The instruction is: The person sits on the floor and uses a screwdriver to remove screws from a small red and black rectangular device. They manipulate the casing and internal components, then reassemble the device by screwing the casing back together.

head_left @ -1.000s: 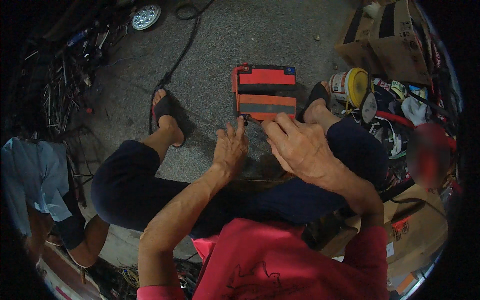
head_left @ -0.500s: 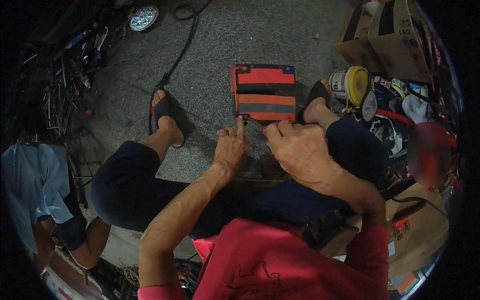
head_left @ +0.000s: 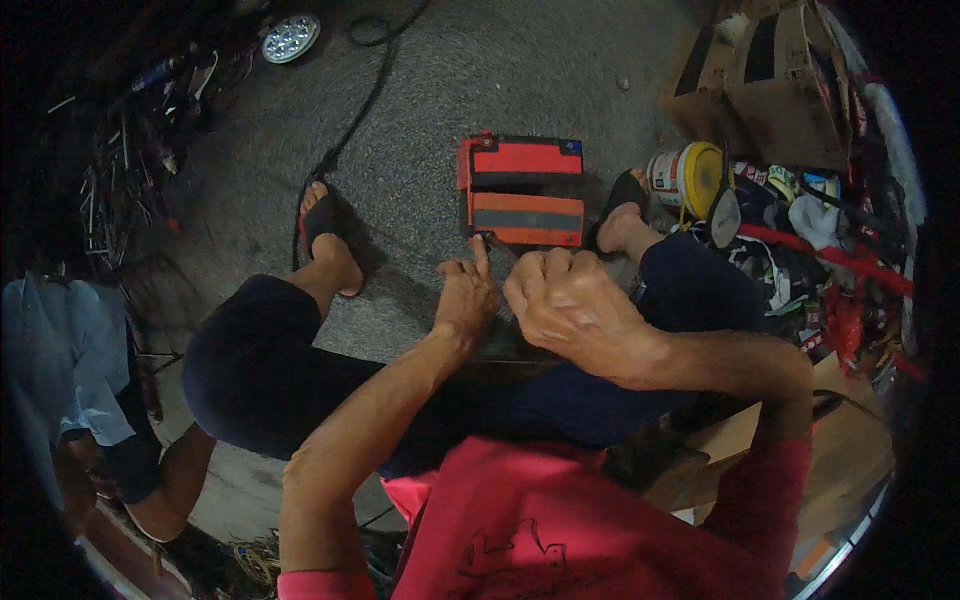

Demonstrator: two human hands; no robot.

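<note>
Two batteries lie side by side on the floor between my feet: a far one with a red top (head_left: 527,157) and a near one with an orange top and grey band (head_left: 528,217). A red cable (head_left: 467,180) runs along their left ends. My left hand (head_left: 468,303) reaches to the near battery's front left corner, index finger stretched onto the terminal there, the other fingers partly bent. My right hand (head_left: 570,300) is closed around a slim tool (head_left: 506,243). Its thin shaft points at that same terminal; the rest is hidden in my fist.
Cardboard boxes (head_left: 765,90) stand at the far right. A white tub with a yellow rim (head_left: 690,178) lies beside my right foot, near heaped odds and ends. Loose metal tools (head_left: 120,190) cover the left floor. A black cable (head_left: 372,100) runs behind. Another person's knee (head_left: 180,485) shows at lower left.
My right hand has shifted a little left and turned, with its elbow swung outward to the right. The left index finger stays at the terminal. The whole view has shifted slightly.
</note>
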